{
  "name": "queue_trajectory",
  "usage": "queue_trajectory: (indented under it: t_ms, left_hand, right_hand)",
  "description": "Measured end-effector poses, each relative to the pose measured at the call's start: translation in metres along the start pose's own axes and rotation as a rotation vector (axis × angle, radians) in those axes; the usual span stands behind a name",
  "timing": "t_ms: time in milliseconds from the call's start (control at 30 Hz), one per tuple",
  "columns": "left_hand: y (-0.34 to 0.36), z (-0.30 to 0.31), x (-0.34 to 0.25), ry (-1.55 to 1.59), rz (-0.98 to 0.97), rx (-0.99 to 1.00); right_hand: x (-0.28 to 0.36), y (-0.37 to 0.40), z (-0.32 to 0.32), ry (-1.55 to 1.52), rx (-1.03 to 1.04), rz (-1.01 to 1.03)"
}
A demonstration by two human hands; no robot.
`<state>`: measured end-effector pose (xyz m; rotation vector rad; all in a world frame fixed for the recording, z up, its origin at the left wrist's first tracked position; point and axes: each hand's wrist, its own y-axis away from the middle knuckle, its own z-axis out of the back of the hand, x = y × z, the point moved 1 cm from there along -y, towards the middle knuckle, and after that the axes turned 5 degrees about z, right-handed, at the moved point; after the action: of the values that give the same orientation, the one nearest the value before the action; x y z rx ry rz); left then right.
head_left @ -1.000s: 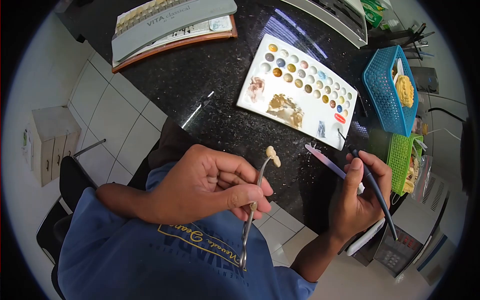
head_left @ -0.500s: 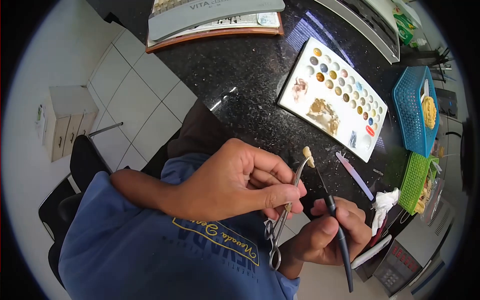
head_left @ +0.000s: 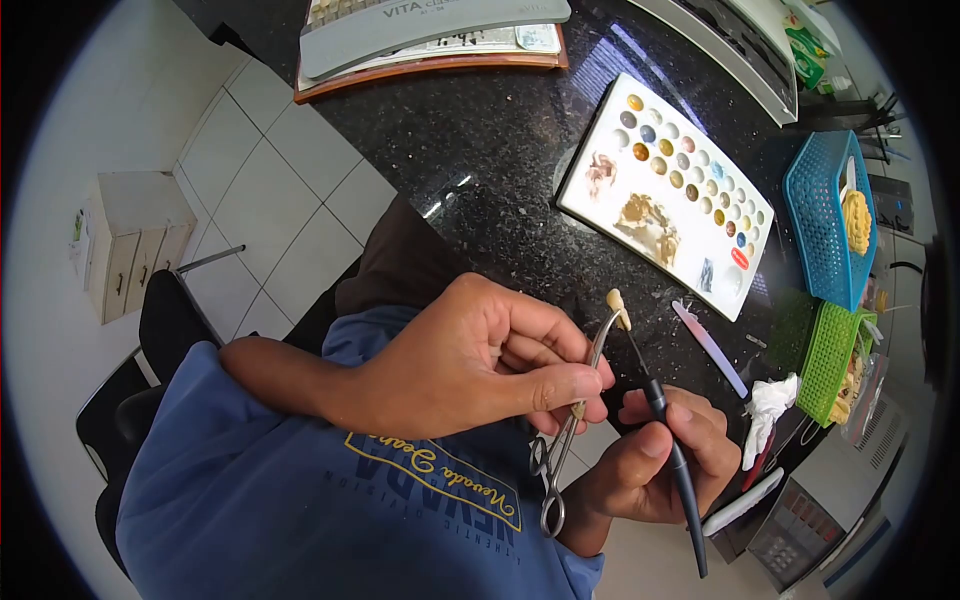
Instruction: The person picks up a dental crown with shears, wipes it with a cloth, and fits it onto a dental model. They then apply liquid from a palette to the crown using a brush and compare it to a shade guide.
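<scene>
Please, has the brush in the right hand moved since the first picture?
Yes. Judged against the white palette, the brush moved off it toward the left hand; its tip is now at the tooth-coloured piece.

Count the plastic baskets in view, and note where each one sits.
2. The blue basket is right of the white palette; the green basket is just below the blue one in the picture.

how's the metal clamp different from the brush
The clamp is silver metal with loops at its lower end; the brush has one straight black handle without loops. The clamp, in the left hand, grips a small cream piece; the brush, in the right hand, points its thin tip toward it. Both are slender, handheld tools.
</scene>
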<state>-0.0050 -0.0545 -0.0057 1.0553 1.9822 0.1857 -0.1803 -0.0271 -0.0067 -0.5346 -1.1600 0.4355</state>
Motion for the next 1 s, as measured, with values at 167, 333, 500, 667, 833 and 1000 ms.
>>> queue_trajectory:
  t_ms: [167,333,500,667,833,1000]
  left_hand:
    - [0.0002,0.0000,0.0001,0.005,-0.005,0.005]
    - [0.0002,-0.0005,0.0005,-0.007,-0.025,0.000]
    - [-0.0009,-0.0006,0.0041,-0.033,-0.053,0.000]
    - [-0.0007,-0.0016,0.0037,-0.030,-0.049,-0.012]
    - [-0.0011,-0.0015,0.0058,-0.055,-0.067,-0.015]
    - [-0.0010,-0.0021,0.0067,-0.055,-0.079,-0.022]
  right_hand:
    - [0.0000,-0.0017,0.0021,0.050,0.068,0.023]
    - [0.0008,0.0008,0.0014,0.026,0.022,0.026]
    - [0.0041,-0.0021,0.0020,0.084,0.075,0.035]
    - [0.0033,0.0010,0.0034,0.027,0.045,0.033]
    - [0.0044,-0.0039,0.0051,0.045,0.114,0.037]
    - [0.0054,0.0003,0.0043,0.066,0.076,0.044]
